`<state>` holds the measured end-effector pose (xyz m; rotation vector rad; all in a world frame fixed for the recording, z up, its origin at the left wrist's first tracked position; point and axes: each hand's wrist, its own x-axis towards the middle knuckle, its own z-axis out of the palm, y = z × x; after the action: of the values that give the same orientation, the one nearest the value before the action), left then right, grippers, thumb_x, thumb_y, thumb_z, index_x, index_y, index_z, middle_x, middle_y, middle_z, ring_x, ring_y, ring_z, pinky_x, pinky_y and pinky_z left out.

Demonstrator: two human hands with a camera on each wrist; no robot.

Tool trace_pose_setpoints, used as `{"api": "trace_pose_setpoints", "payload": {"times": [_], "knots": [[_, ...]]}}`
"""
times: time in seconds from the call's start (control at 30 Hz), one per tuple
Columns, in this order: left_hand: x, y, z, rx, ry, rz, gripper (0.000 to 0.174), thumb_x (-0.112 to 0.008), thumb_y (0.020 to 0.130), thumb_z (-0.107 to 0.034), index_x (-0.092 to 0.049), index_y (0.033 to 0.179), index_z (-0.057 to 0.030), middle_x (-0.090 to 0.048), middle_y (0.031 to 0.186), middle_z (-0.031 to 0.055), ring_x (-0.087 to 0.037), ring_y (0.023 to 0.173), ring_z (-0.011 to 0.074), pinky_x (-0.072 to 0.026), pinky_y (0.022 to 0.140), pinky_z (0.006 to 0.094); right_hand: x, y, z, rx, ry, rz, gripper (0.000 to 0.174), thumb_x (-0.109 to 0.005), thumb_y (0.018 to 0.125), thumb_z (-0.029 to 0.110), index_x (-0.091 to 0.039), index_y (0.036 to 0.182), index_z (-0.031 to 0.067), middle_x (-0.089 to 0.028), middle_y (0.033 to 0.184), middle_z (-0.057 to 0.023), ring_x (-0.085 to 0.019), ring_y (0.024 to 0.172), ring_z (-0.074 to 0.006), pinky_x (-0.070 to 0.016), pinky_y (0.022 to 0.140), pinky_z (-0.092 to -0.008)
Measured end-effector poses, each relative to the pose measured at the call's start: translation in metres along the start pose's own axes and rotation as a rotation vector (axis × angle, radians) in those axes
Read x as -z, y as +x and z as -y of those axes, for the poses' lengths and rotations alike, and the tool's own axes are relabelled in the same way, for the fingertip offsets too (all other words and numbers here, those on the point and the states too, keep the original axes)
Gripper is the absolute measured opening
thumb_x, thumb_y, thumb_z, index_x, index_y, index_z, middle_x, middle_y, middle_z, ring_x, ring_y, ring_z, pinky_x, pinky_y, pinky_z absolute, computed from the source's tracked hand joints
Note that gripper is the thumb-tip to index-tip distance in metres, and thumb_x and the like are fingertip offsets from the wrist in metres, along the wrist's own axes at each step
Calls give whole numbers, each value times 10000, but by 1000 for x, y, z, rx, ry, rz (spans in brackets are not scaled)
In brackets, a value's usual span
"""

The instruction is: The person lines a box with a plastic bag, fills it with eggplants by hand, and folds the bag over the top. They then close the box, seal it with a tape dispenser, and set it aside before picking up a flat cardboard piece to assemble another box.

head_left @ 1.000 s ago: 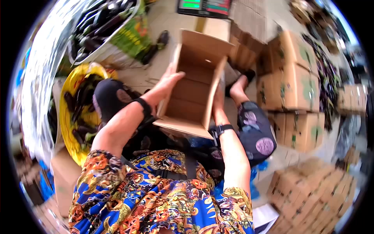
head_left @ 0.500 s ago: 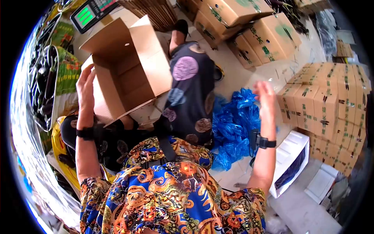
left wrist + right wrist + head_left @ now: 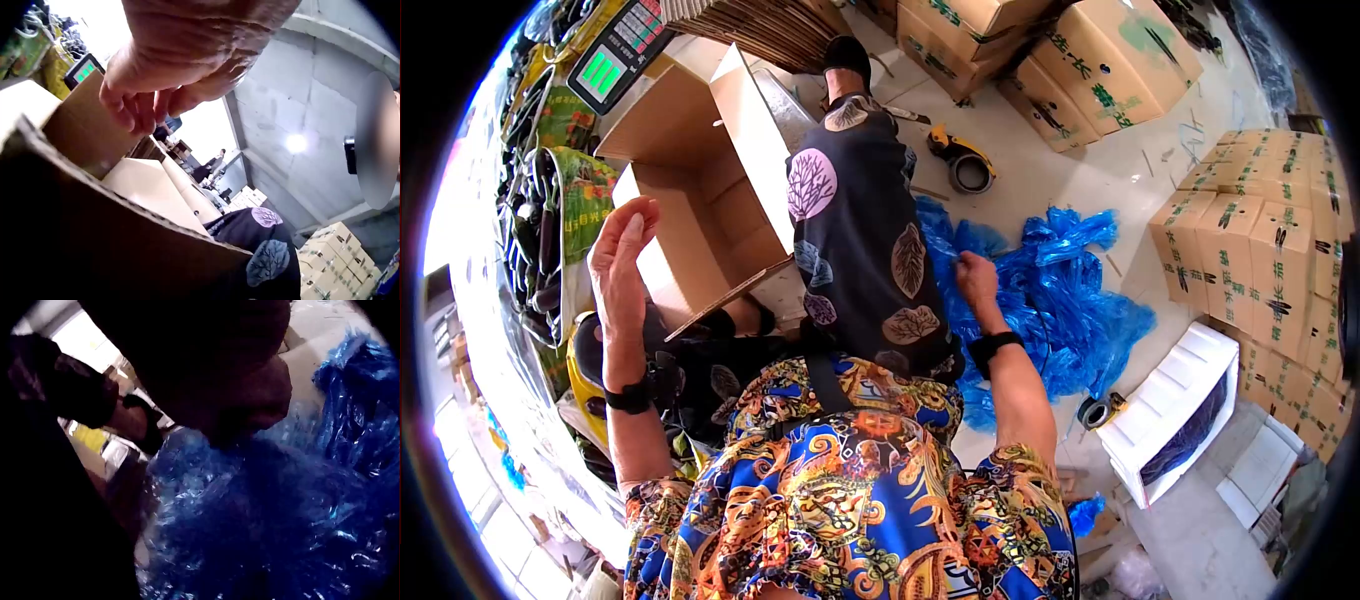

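Observation:
My right hand [image 3: 977, 283] pinches blue plastic film [image 3: 1070, 320], a crumpled heap of thin bags on the floor beside my knee. In the right wrist view this shiny blue film [image 3: 300, 506] bunches up right under the dark, curled hand [image 3: 237, 394]. My left hand [image 3: 618, 265] is raised beside an open cardboard box [image 3: 757, 150] with its flaps up, and holds nothing. Seen from the left wrist, that hand [image 3: 187, 50] hangs over the box's flap [image 3: 87, 125] with fingers loosely bent. The box's inside shows bare brown cardboard.
A scale with a green display [image 3: 602, 75] stands beyond the box, near flattened cardboard [image 3: 745, 25]. Sacks of eggplants [image 3: 530, 230] line the left. Stacked cartons [image 3: 1250, 230] and a white foam box [image 3: 1165, 400] stand at right. A tape dispenser [image 3: 965, 160] lies on the floor.
Both hands have left the box they held a second ago. My right hand swung out to the right, then came in onto the blue film, which is now spread wider. The left hand stays raised beside the box.

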<state>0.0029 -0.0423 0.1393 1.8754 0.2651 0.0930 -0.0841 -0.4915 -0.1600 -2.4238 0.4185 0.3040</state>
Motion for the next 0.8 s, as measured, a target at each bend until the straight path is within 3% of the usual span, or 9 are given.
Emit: {"api": "trace_pose_setpoints", "payload": {"times": [0.1,0.17,0.2,0.3,0.4,0.53,0.6,0.7,0.8], "knots": [[-16,-13,-25,-32,60,40,266,-554,1003,-164,-649,1187,2,-689,1094,77,-637,1022,138,-477,964,285,41,10,-37,107,58,-214,212,-578,902,226,-670,932,38,-677,889,-189,-638,809,-405,-502,707,-468],[-33,-26,-47,-42,79,97,249,-548,987,-112,-654,1177,8,-695,1073,80,-636,1018,138,-478,956,283,86,5,-49,-83,337,-203,264,-595,936,258,-642,892,2,-606,737,-164,-614,694,-251,-469,649,-389],[-42,-33,-56,-56,72,139,246,-544,981,-96,-657,1173,8,-696,1069,81,-635,1017,138,-481,947,282,96,3,-70,-166,360,-97,233,-576,958,240,-650,966,19,-622,785,-95,-614,757,-191,-472,670,-357],[-73,-55,-91,-94,123,319,246,-524,955,-40,-658,1156,7,-698,1032,82,-639,971,136,-501,863,279,145,-22,-33,-422,1228,-67,257,-555,986,233,-633,1115,25,-671,984,-60,-633,902,-201,-504,779,-351],[-100,-66,-103,54,-26,695,276,-531,943,-8,-629,1199,10,-693,1047,96,-639,980,143,-502,859,263,189,-28,28,-216,1496,-100,303,-529,1010,220,-583,1231,20,-650,1163,-59,-629,1024,-217,-517,891,-378],[-173,-76,-82,-167,-238,849,739,-661,887,-6,-285,1520,-73,-416,1491,137,-418,1365,231,-504,965,349,228,-39,113,-116,1506,-39,318,-522,1017,200,-565,1269,11,-643,1204,-96,-628,1073,-203,-501,954,-359],[-205,-75,-81,-177,-240,871,931,-784,818,-116,-202,1544,-91,-310,1545,161,-337,1414,283,-507,991,423,232,-52,143,-55,1523,2,322,-527,1015,196,-559,1281,16,-641,1203,-95,-628,1075,-195,-498,961,-352],[-249,-73,-66,-363,-93,749,924,-787,796,-336,-272,1474,23,-456,1414,242,-481,1301,323,-536,911,399,254,-76,200,108,1503,72,351,-531,1013,208,-539,1308,19,-625,1227,-92,-608,1108,-203,-475,990,-372],[-280,-51,-62,-402,-191,932,455,-761,822,-243,-615,1167,16,-698,1010,193,-663,1008,274,-517,881,388,268,-75,229,276,1456,144,380,-514,1015,223,-514,1330,11,-596,1286,-104,-577,1166,-233,-437,1039,-416]]}}
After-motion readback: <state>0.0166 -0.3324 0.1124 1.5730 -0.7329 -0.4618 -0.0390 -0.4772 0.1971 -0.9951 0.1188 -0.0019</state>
